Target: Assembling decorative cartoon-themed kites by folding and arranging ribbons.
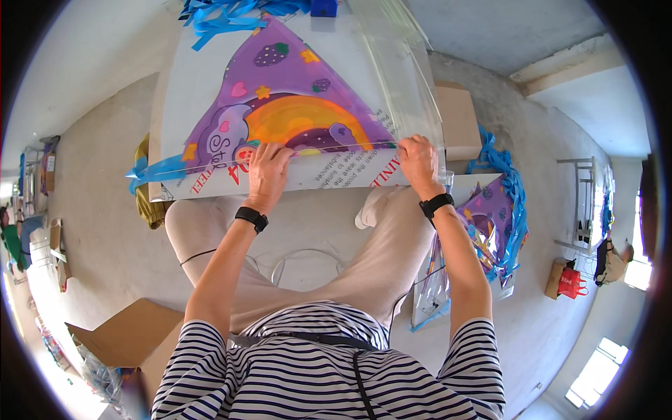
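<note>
A purple triangular pennant (234, 77), printed with an orange arch, stars and berries, lies on a white printed board (189, 105) before me. Its point faces away, and a blue ribbon (166, 168) trails from its near left corner. Along its near side runs the shiny edge of clear plastic film (329, 151). My left hand (269, 176) is closed with curled fingers on that edge, left of the middle. At the pennant's near right corner my right hand (418, 166) pinches the film too. Whether the pennant is inside the film, I cannot tell.
Clear plastic sleeves (402, 63) lie along the board's right side. Blue ribbons (231, 17) and a small blue block (323, 8) are at the far edge. Right of my leg sit packed pennants (483, 210); cardboard boxes stand right (458, 122) and lower left (129, 336).
</note>
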{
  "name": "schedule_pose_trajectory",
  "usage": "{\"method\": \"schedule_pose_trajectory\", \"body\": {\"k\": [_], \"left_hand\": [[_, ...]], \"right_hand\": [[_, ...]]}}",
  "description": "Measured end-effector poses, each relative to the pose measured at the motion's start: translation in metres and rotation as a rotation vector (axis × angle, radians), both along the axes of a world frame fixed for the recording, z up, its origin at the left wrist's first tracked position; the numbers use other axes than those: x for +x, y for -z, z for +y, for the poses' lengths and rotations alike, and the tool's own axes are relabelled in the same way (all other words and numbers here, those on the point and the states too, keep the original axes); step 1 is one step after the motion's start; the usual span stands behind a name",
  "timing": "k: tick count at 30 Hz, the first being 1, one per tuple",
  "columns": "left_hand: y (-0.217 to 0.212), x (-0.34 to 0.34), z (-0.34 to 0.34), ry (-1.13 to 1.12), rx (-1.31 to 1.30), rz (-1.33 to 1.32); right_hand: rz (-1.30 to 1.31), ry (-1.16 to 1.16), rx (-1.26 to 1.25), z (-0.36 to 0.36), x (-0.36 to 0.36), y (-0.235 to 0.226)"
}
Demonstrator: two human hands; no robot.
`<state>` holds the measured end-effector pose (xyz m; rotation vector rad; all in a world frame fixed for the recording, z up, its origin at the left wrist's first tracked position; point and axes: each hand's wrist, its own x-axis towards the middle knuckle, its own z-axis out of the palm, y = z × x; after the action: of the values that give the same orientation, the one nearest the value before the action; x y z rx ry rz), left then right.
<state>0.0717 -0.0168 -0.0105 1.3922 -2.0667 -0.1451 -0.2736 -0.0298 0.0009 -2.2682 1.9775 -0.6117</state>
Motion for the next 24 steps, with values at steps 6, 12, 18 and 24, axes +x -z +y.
{"method": "schedule_pose_trajectory", "body": {"k": [6,12,18,24], "left_hand": [[-0.001,0.003,0.003,-0.023,-0.017,0.02],[-0.007,-0.005,0.027,0.012,-0.097,-0.072],[-0.003,0.005,0.052,0.113,-0.001,-0.03],[-0.002,0.01,0.049,0.053,0.001,-0.011]], "right_hand": [[0.004,-0.065,0.073,-0.006,0.002,0.006],[0.013,-0.066,0.028,-0.003,-0.007,0.009],[-0.056,-0.078,0.041,-0.006,0.001,0.007],[-0.039,-0.082,0.047,-0.007,0.003,0.006]]}}
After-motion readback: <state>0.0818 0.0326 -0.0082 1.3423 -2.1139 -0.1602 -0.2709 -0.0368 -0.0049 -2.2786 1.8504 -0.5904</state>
